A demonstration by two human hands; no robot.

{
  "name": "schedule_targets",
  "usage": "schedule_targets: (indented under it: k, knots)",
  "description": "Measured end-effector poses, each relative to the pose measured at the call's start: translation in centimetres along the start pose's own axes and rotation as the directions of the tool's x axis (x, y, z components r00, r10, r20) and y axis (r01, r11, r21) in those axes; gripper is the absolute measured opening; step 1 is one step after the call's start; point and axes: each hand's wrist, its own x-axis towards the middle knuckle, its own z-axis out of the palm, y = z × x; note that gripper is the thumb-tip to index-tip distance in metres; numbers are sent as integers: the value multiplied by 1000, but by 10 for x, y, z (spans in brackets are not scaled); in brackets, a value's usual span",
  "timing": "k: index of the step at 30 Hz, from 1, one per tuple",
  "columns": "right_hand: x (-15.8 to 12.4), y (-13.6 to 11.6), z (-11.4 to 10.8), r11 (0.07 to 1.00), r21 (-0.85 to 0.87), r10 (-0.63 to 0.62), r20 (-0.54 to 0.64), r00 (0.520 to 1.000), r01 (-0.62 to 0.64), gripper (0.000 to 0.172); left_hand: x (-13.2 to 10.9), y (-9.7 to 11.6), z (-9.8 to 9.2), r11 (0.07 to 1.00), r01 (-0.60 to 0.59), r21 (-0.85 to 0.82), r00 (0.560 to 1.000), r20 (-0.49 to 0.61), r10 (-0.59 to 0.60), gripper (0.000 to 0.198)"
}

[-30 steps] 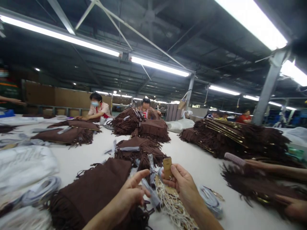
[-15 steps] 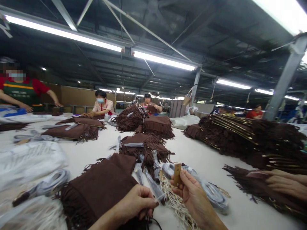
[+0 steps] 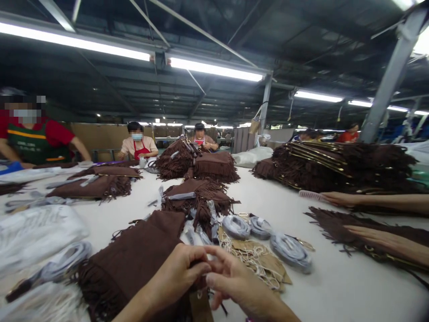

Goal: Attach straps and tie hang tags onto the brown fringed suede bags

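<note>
Low in front of me, my left hand (image 3: 176,270) and my right hand (image 3: 234,279) meet, their fingertips touching. My left fingers are pinched together at the string of a brown paper hang tag (image 3: 201,307), which hangs below. Curled toward the left fingertips, my right fingers and thumb hide whatever is between them. A dark brown fringed bag (image 3: 134,264) lies under and left of my left hand. Beyond my right hand is a pile of paper hang tags (image 3: 268,259) with tangled white strings (image 3: 256,261).
Wrapped strap coils (image 3: 291,251) lie past the tags. At right, a co-worker's hand (image 3: 338,199) holds a comb (image 3: 312,196) near a fringed piece (image 3: 335,223). A stack of fringed bags (image 3: 368,165) stands behind. White plastic bags (image 3: 40,228) lie left. Other people work across the table.
My right hand has moved left and down to meet my left hand. The tag, held up before, now hangs below both hands. The co-worker's hand with the comb has moved away from the fringe.
</note>
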Motion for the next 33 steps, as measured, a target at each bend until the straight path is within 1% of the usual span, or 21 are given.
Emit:
schedule_targets:
  k: [1, 2, 4, 6, 7, 8, 10, 12, 14, 16, 18, 21, 23, 24, 26, 27, 29, 31, 32, 33]
  knots:
    - [6, 3, 4, 999, 33, 22, 30, 999, -23, 62, 1, -3, 0, 1000, 0, -11, 1000, -12, 0, 18]
    - [10, 5, 6, 998, 37, 49, 22, 999, -49, 57, 3, -8, -2, 1000, 1, -27, 1000, -31, -2, 19]
    - [18, 10, 1, 994, -31, 100, -58, 993, -102, 42, 5, -20, -8, 1000, 3, -13, 997, -74, -4, 20]
    - [24, 12, -9, 980, -168, 86, -129, 988, -107, 27, 7, -33, -14, 993, -6, 116, 997, -82, 16, 18]
    - [27, 13, -15, 968, -237, 51, -135, 990, -82, 24, 7, -38, -16, 977, -16, 212, 998, -61, 29, 21]
    - [30, 13, -21, 956, -289, 2, -130, 991, -40, 23, 7, -43, -17, 951, -26, 310, 999, -24, 35, 28]
    - [37, 12, -29, 948, -315, -75, -129, 989, 30, 25, 7, -47, -15, 887, -46, 460, 998, 58, 22, 40]
    - [43, 11, -34, 960, -278, -73, -140, 987, 31, 28, 8, -46, -9, 828, -42, 559, 996, 89, -10, 37]
    - [49, 11, -37, 969, -247, -55, -151, 987, 17, 32, 10, -42, -3, 780, -7, 626, 996, 70, -47, 32]
    - [53, 13, -41, 979, -202, -39, -152, 988, 8, 35, 12, -40, 0, 761, 45, 647, 994, 50, -101, 32]
    - [54, 18, -46, 992, -125, -6, -174, 985, -16, 40, 13, -39, -1, 764, 77, 641, 986, 65, -154, 29]
    - [49, 26, -52, 999, -9, 34, -197, 980, -36, 45, 13, -40, -10, 792, 57, 608, 974, 142, -178, 23]
    - [44, 27, -53, 995, 70, 75, -158, 985, -65, 45, 14, -38, -18, 841, 50, 539, 963, 196, -183, 20]
    - [41, 26, -53, 990, 107, 102, -122, 987, -89, 45, 14, -37, -22, 868, 62, 494, 962, 203, -184, 19]
    - [36, 21, -49, 977, 161, 149, -37, 988, -142, 45, 16, -37, -31, 905, 104, 414, 970, 161, -185, 22]
    - [33, 19, -47, 973, 170, 159, 2, 987, -157, 45, 17, -38, -34, 914, 120, 388, 977, 116, -177, 23]
    - [29, 14, -44, 972, 166, 160, 59, 985, -168, 42, 19, -42, -41, 921, 138, 363, 990, -13, -143, 23]
    - [28, 14, -40, 977, 128, 160, 83, 984, -170, 41, 18, -48, -47, 919, 156, 363, 983, -144, -110, 24]
    - [28, 15, -39, 982, 97, 157, 80, 984, -165, 40, 18, -50, -49, 914, 166, 370, 976, -192, -99, 25]
    - [29, 18, -37, 986, 61, 152, 70, 986, -157, 41, 17, -52, -51, 907, 173, 385, 972, -218, -93, 24]
